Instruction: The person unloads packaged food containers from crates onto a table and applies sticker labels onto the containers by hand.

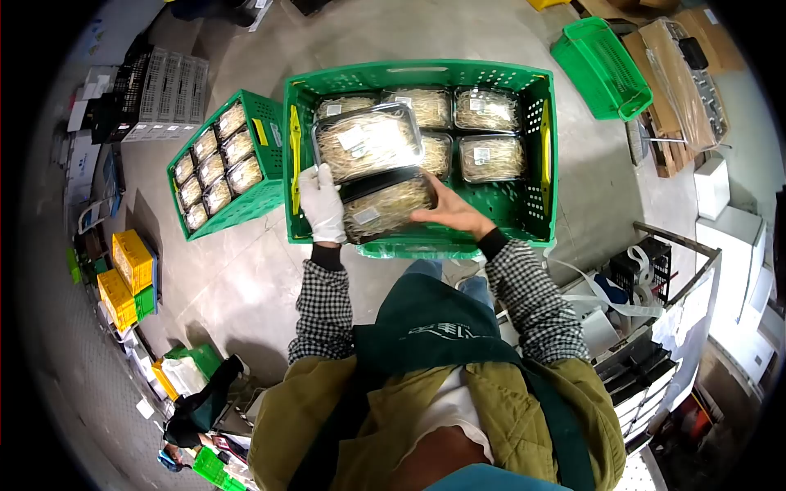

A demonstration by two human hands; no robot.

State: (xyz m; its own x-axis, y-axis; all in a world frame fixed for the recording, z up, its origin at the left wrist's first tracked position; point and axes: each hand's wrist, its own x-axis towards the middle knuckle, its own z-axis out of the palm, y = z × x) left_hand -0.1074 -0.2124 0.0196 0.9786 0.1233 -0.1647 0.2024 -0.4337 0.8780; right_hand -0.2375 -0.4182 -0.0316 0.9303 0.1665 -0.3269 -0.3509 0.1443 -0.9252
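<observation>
Pinching the right end of the near tray (383, 211), the bare right hand (457, 209) is laying its thumb along the top edge while its fingers are curling round the far corner. Gloved in white, the left hand (322, 203) is pressing against the left side — its fingertips are reaching the corner of the far tray (367, 141), though I cannot tell whether they are closing on one tray or on both.

Both trays are occupying the near left part of a large green crate (491, 72), the far one tilting a little and overlapping the back of the near one. Each is showing pale, stringy contents and a white label; strong light is glaring off the far tray.

Around them, five more packed trays (491, 158) are lying in the crate — three along the far wall, two in front of those — and the perforated base is showing at the near right. Yellow handles (545, 147) are marking the crate's two ends.

To the left, a second green crate (269, 176) is standing on the grey floor (246, 274), holding nine similar trays in three rows. A green basket (602, 69) is resting at the upper right, near some cardboard. Checked sleeves (536, 303) are covering both forearms, and a dark green apron (434, 315) is hanging below the crate's near edge.
</observation>
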